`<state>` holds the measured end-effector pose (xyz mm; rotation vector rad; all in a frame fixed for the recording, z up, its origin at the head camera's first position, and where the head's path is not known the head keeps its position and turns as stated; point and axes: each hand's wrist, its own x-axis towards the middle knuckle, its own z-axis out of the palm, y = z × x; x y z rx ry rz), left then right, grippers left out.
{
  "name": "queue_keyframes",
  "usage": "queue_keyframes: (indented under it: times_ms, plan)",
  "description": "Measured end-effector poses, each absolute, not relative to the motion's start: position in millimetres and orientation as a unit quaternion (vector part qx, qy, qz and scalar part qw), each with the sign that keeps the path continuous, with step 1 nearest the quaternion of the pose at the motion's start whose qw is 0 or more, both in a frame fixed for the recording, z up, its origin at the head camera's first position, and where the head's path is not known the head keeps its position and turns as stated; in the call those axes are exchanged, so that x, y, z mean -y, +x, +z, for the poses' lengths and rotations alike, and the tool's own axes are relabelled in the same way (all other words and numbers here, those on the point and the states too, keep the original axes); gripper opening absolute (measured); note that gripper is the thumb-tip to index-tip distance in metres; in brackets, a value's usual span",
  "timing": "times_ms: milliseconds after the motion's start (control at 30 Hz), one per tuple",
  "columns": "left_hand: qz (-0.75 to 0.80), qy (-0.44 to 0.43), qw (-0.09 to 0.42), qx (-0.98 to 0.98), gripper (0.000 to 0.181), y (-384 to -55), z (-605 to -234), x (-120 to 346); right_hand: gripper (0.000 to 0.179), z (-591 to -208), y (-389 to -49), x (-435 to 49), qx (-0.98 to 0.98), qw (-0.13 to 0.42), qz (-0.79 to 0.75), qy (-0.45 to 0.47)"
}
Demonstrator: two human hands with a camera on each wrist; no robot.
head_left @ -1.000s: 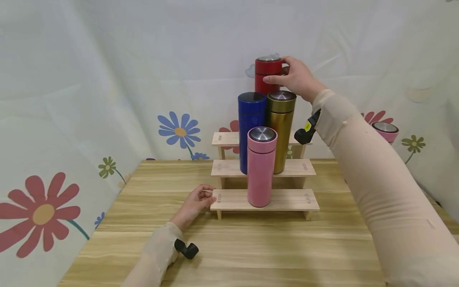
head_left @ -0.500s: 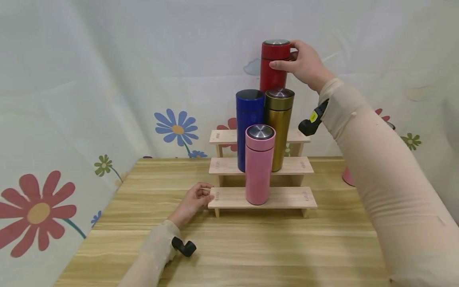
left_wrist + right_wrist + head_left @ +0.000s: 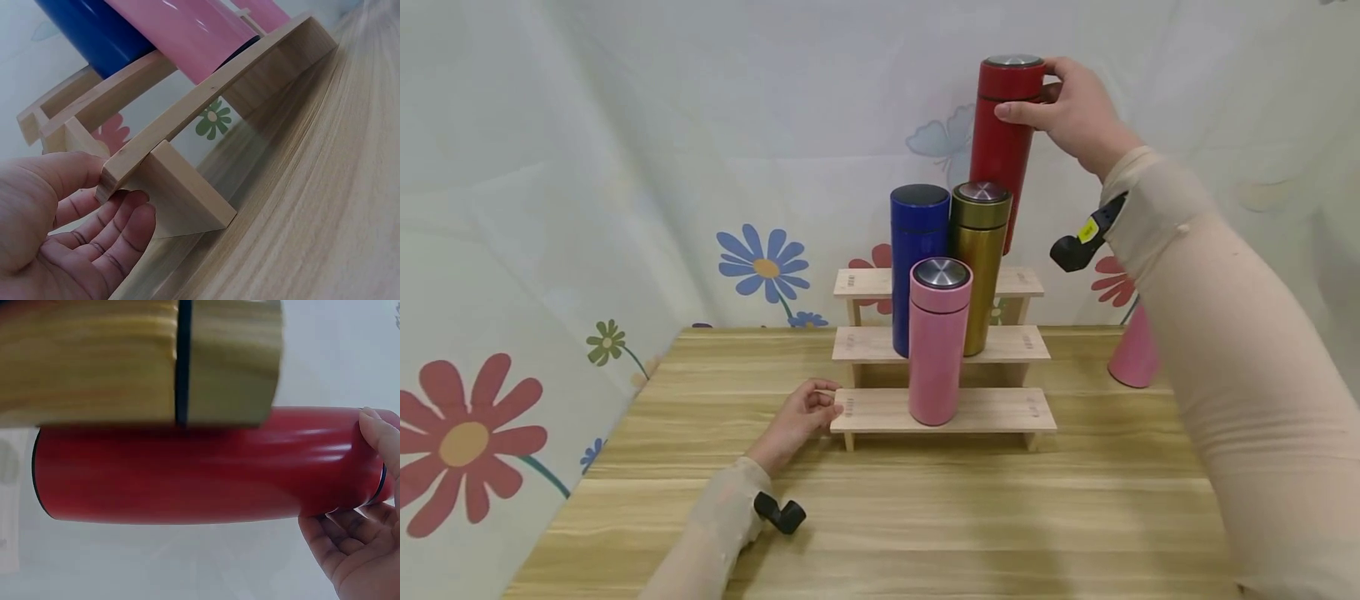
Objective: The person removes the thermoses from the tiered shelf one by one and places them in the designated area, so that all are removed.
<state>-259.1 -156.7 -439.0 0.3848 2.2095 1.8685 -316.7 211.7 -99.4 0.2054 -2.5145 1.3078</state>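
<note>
Right hand (image 3: 1086, 121): thumb and fingers are clamping round the upper part of the red bottle (image 3: 1003, 150), near its lid seam. The red bottle is hanging slightly tilted above the top step (image 3: 1018, 283), behind the gold bottle (image 3: 987, 258). Gold is overlapping red in both head and right wrist views, so whether they are touching cannot be told.

Main risk, as judged: with the grip sitting so high, most of the length is hanging free; a twist of the wrist could swing the base into the gold bottle. Gold is standing beside the blue bottle (image 3: 917, 237) on the middle step (image 3: 1037, 346), so a knock could pass to blue, or forward to the pink bottle (image 3: 938, 358) on the bottom step (image 3: 1000, 408).

Left hand (image 3: 793, 425): pinching the bottom step's left end, fingers curling beneath it. Second risk: an uneven pull or lift there could be rocking the whole stand; tall, narrow bottles would probably topple first.

Farther out, another pink bottle (image 3: 1133, 358) is standing on the table (image 3: 910, 517), partly hidden by the right sleeve (image 3: 1247, 317). A dropping forearm could be catching it.
</note>
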Motion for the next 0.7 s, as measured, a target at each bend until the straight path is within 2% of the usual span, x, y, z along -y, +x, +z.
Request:
queue_keyframes:
  times_ms: [700]
  plan:
    - [0.635, 0.135, 0.118, -0.752, 0.044, -260.2, -435.2, 148.2, 0.068, -105.7, -279.3, -291.4, 0.876, 0.162, 0.454, 0.026]
